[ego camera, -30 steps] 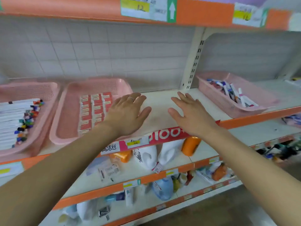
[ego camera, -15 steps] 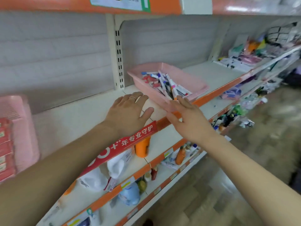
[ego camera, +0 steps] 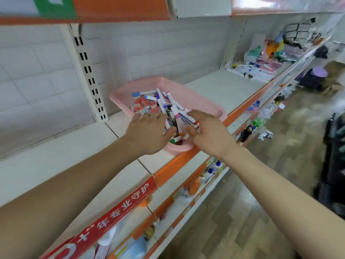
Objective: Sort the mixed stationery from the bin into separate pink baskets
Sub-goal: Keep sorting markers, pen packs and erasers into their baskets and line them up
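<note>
The mixed stationery, markers and small red boxes, is heaped in the pink bin, just under and beyond both hands. The left hand and right hand are spread over the heap's near end, fingers relaxed, nothing gripped. The bin is carried by the shelf. No sorted baskets are seen; much sorting is judged left.

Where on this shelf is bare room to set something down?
Bare shelf left of the pink basket, from the slotted upright to the red banner; another stretch right of it, up to the packaged goods. Crowded: the basket's near half, where markers pile under the left hand and right hand.
</note>
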`<state>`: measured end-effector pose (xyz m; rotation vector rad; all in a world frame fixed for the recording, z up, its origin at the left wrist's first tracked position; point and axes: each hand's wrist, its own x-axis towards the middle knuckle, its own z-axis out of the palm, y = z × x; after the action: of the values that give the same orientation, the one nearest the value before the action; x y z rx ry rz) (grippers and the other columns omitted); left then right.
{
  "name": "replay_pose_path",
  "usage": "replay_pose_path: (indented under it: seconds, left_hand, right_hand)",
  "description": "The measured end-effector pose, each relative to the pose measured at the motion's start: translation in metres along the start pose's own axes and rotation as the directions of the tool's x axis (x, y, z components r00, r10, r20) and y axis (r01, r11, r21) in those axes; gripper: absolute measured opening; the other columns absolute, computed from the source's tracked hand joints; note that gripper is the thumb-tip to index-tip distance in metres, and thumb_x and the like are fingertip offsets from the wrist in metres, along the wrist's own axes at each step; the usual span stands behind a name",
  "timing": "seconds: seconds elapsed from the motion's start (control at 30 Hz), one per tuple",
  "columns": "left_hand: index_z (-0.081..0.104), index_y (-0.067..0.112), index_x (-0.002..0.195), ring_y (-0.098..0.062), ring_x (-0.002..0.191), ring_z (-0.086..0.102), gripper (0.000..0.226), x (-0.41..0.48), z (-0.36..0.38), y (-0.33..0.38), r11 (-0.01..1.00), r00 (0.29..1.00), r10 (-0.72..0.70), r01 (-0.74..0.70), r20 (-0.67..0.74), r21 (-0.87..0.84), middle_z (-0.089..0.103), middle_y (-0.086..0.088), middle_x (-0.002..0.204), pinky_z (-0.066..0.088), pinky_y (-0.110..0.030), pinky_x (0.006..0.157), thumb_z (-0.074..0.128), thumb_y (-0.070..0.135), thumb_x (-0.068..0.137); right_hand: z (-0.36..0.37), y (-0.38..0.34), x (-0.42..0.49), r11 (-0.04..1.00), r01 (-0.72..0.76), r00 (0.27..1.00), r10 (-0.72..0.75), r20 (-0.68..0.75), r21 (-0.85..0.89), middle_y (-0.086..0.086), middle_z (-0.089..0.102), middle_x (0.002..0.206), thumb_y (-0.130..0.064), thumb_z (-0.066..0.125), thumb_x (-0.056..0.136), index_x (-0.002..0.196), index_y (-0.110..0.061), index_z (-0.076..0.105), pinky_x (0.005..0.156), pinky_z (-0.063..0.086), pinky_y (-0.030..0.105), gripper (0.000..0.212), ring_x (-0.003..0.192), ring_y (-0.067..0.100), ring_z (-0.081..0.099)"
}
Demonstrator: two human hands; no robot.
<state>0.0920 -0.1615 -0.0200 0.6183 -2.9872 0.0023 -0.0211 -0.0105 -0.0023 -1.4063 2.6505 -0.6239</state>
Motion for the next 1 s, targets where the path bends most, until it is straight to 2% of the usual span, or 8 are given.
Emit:
replay_pose_path:
  seconds: [0.17,0.33,0.43,0.57,0.67,0.77,0.9,1.0]
  left_hand:
    - [0.052,0.017,0.122,-0.027,0.098,0.059,0.041,0.034,0.008,0.006,0.999,0.978,-0.040,0.043,0.205,-0.011,0.063,-0.005,0.106,0.040,-0.039,0.091,0.034,0.048,0.102]
    - [0.052,0.026,0.122,-0.024,0.099,0.057,0.030,0.058,0.008,0.007,0.996,0.937,-0.078,0.084,0.339,-0.004,0.060,-0.001,0.109,0.046,-0.036,0.085,0.041,0.041,0.098]
    - [0.052,0.022,0.110,-0.023,0.095,0.055,0.017,0.072,0.010,0.009,0.967,0.919,-0.252,0.247,0.305,0.054,0.056,0.001,0.105,0.042,-0.033,0.074,0.046,0.032,0.098]
    - [0.055,0.009,0.127,-0.026,0.110,0.059,0.034,0.093,0.018,0.018,0.852,0.798,-0.523,0.497,0.300,0.162,0.056,-0.008,0.121,0.043,-0.033,0.075,0.051,0.016,0.095]
    - [0.052,0.009,0.132,-0.025,0.106,0.060,0.038,0.110,0.029,0.025,0.755,0.686,-0.645,0.641,0.338,0.140,0.060,-0.009,0.119,0.046,-0.034,0.076,0.052,0.025,0.098]
    - [0.045,0.007,0.134,-0.029,0.109,0.059,0.043,0.119,0.034,0.028,0.659,0.617,-0.709,0.752,0.341,0.012,0.059,-0.012,0.120,0.043,-0.035,0.073,0.058,0.023,0.096]
    - [0.043,0.003,0.127,-0.028,0.104,0.055,0.045,0.121,0.036,0.020,0.567,0.628,-0.681,0.778,0.377,-0.271,0.054,-0.012,0.115,0.044,-0.031,0.077,0.065,0.026,0.095]
    - [0.034,0.000,0.140,-0.029,0.116,0.054,0.068,0.122,0.034,0.016,0.462,0.599,-0.718,0.791,0.354,-0.401,0.052,-0.012,0.127,0.047,-0.031,0.087,0.073,0.024,0.090]
  right_hand:
    - [0.009,0.014,0.034,0.999,-0.002,0.996,-0.002,0.093,0.049,0.009,0.070,0.107,-0.020,0.050,0.098,0.117,-0.014,0.066,0.085,0.052,0.037,0.026,0.095,0.027,0.063]
    - [0.030,0.014,0.088,0.989,0.130,0.938,-0.101,0.330,-0.068,-0.001,0.053,0.072,-0.009,0.053,0.090,0.077,-0.019,0.059,0.059,0.039,0.031,0.017,0.076,0.023,0.053]
    - [0.039,0.019,0.119,0.979,0.171,0.894,-0.108,0.435,-0.108,0.006,0.059,0.080,-0.017,0.055,0.092,0.086,-0.010,0.064,0.058,0.040,0.028,0.013,0.079,0.024,0.057]
    - [0.033,0.031,0.155,0.957,0.255,0.811,-0.135,0.569,-0.135,0.005,0.062,0.094,-0.028,0.055,0.096,0.101,-0.013,0.067,0.073,0.046,0.028,0.020,0.091,0.024,0.062]
    - [0.031,0.038,0.180,0.944,0.293,0.791,-0.149,0.594,-0.153,0.003,0.063,0.082,-0.032,0.056,0.095,0.093,-0.011,0.066,0.064,0.049,0.028,0.023,0.070,0.018,0.061]
    - [0.042,0.044,0.184,0.947,0.291,0.834,-0.182,0.521,-0.134,-0.002,0.051,0.070,-0.051,0.058,0.092,0.071,-0.021,0.053,0.055,0.039,0.027,0.037,0.061,0.013,0.050]
    - [0.063,0.054,0.187,0.931,0.357,0.838,-0.283,0.466,-0.078,-0.002,0.061,0.080,-0.065,0.055,0.085,0.095,-0.022,0.066,0.070,0.054,0.034,0.045,0.070,0.016,0.059]
    - [0.061,0.061,0.191,0.920,0.388,0.807,-0.316,0.498,-0.045,-0.002,0.058,0.077,-0.058,0.058,0.087,0.085,-0.021,0.063,0.063,0.050,0.030,0.038,0.066,0.016,0.057]
